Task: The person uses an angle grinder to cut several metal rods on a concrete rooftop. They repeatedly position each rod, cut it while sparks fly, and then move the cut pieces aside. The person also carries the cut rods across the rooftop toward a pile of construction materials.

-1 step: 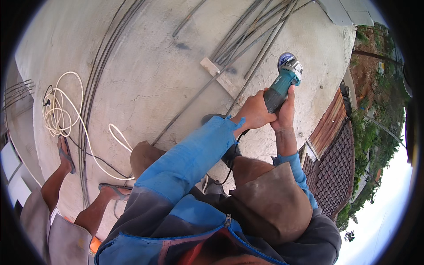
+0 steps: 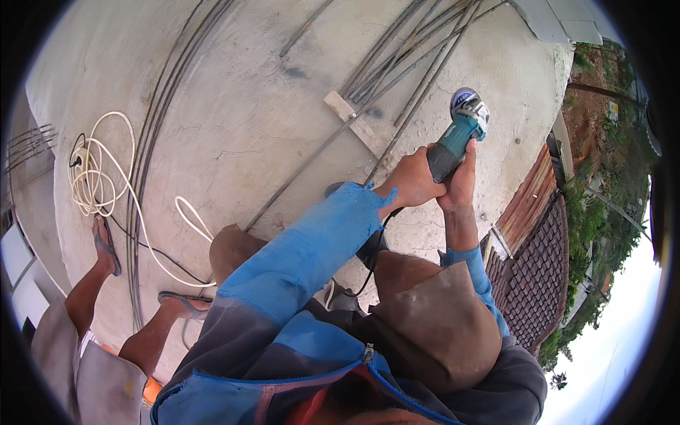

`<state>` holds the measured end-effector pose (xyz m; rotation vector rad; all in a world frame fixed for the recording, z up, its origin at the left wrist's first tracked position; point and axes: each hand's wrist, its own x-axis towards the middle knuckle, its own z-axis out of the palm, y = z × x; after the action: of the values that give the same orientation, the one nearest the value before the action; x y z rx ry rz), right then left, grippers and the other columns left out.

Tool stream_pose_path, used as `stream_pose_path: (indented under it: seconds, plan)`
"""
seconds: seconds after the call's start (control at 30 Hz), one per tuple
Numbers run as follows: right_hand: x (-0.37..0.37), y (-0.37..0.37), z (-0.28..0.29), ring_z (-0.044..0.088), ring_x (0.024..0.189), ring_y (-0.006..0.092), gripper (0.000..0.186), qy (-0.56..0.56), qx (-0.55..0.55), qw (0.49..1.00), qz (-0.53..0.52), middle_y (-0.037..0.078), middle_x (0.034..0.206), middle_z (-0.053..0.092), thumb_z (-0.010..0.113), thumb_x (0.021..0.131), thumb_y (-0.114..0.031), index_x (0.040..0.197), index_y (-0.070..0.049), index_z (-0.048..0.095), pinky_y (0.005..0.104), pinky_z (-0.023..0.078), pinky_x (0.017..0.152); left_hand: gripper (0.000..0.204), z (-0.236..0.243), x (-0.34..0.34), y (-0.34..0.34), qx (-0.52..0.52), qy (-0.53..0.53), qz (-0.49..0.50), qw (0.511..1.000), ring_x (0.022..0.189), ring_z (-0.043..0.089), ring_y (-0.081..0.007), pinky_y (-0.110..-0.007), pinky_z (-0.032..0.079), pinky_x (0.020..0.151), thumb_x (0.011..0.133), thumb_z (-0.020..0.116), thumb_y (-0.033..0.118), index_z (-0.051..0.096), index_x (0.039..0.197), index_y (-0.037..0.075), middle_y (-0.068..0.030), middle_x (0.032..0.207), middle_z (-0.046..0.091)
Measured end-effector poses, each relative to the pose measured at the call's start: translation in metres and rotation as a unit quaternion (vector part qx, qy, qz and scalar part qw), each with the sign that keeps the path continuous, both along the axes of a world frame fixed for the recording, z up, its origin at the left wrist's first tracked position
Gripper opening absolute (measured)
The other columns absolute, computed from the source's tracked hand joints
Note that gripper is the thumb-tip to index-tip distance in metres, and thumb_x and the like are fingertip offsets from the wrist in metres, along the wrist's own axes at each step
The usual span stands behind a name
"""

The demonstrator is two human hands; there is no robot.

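My left hand (image 2: 418, 178) and my right hand (image 2: 461, 180) are both wrapped round the dark rear body of a teal angle grinder (image 2: 459, 136), held out over the concrete. The grinder's silver head, with a blue-and-white disc, points away from me toward the top of the view. A black cord (image 2: 386, 222) hangs from below my hands past my knee. Steel rods (image 2: 418, 93) lie beyond the grinder, some crossing a short board (image 2: 340, 105).
Coiled white extension cord (image 2: 95, 180) and long rods lie left. A co-worker's sandalled feet (image 2: 103, 244) and legs are at lower left, near an orange object (image 2: 152, 388). Rightward are the slab's edge, rusty sheeting (image 2: 524, 198), tiled roof (image 2: 531, 276) and greenery.
My hands and the grinder have shifted slightly to the right and a little downward in the picture, with the grip unchanged.
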<state>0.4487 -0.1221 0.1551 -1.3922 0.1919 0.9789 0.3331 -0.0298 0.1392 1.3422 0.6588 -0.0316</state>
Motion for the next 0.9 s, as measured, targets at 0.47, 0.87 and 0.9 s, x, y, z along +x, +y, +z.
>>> stream_pose_path:
  seconds: [0.47, 0.87, 0.9]
  plan:
    - [0.060, -0.051, 0.002, 0.078, 0.110, 0.0356, 0.069, -0.022, 0.041, 0.998, 0.043, 0.018, 0.106, 0.077, 0.062, 0.107, -0.063, 0.128, 0.002, 0.062, 0.0427, 0.064, 0.095, 0.083, -0.009, 0.049, -0.053, -0.027, -0.069, 0.031, 0.997, 0.115, 0.075, -0.0472, -0.049, 0.061, 0.097, 0.071, 0.091, 0.027, 0.056, 0.136, -0.011, -0.0336, 0.122, 0.073]
    - [0.033, -0.017, 0.009, 0.078, 0.095, 0.0232, 0.049, -0.222, -0.154, 0.911, 0.313, 0.013, 0.109, 0.076, 0.085, 0.083, -0.008, 0.126, -0.002, 0.064, 0.0391, 0.063, 0.087, 0.021, -0.048, -0.131, 0.003, 0.398, -0.012, 0.195, 0.896, 0.098, 0.066, -0.0342, -0.050, 0.050, 0.090, 0.093, 0.083, 0.028, 0.074, 0.089, 0.009, -0.0101, 0.094, 0.073]
    - [0.034, -0.013, 0.008, 0.077, 0.094, 0.0226, 0.051, -0.264, -0.185, 0.878, 0.354, 0.012, 0.109, 0.076, 0.086, 0.081, -0.010, 0.127, -0.003, 0.064, 0.0390, 0.062, 0.087, 0.020, -0.061, -0.156, 0.020, 0.457, 0.057, 0.209, 0.863, 0.109, 0.064, -0.0350, -0.052, 0.047, 0.097, 0.093, 0.083, 0.027, 0.075, 0.100, 0.010, -0.0096, 0.106, 0.073]
